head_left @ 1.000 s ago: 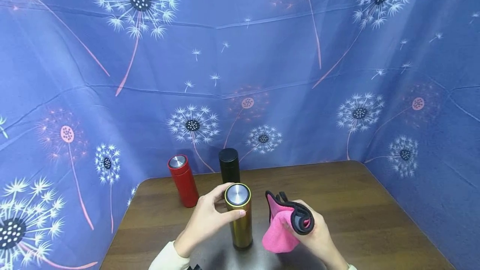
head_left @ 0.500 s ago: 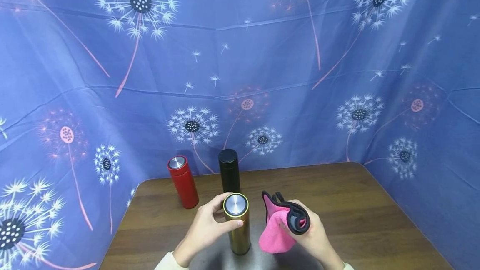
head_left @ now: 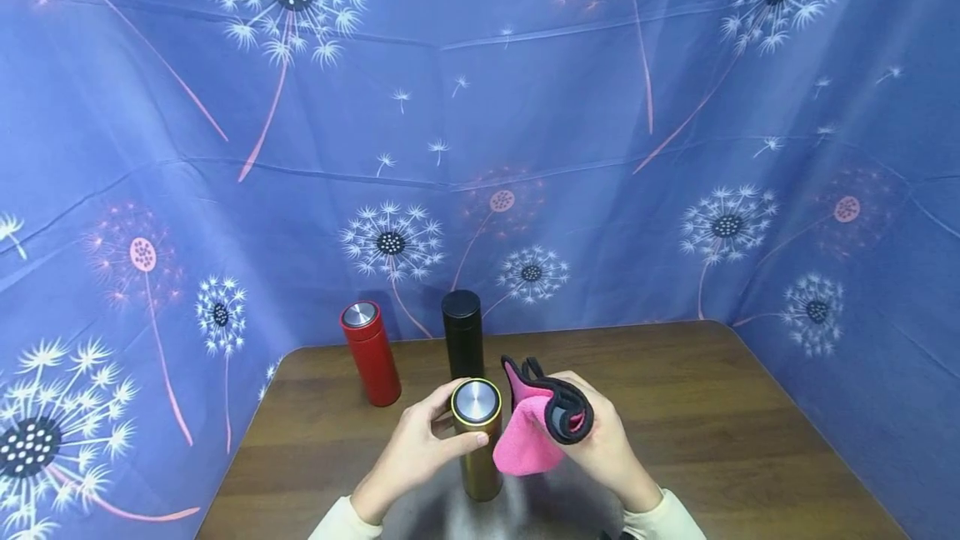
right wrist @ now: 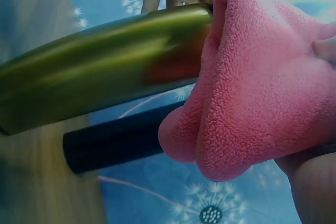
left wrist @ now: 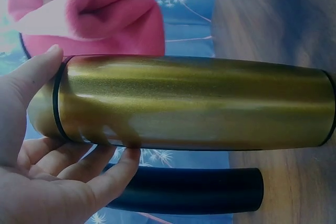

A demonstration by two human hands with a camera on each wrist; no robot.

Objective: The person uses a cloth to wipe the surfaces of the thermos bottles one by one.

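Note:
My left hand (head_left: 420,444) grips a gold thermos flask (head_left: 482,465) near its top, thumb on the near side and fingers round the far side. The flask stands upright, its lid a silver disc ringed in yellow. In my right hand (head_left: 603,440) is a bunched pink cloth (head_left: 528,440) with black edging, close to the flask's right side. From the right wrist view, the fluffy cloth (right wrist: 262,87) overlaps the flask's upper end; whether they touch I cannot tell. In the left wrist view, the gold flask (left wrist: 194,103) lies across the picture, the fingertips against its wall.
A black flask (head_left: 463,336) stands just behind the gold one, partly hidden by it. Further left is a red flask (head_left: 371,357) with a silver lid top. The wooden table (head_left: 675,382) meets a blue dandelion-print curtain (head_left: 600,215) at the back and sides.
My right hand has brought the pink cloth leftward and slightly up, nearer the gold flask. My left hand keeps its grip on the flask. The head view has shifted a little.

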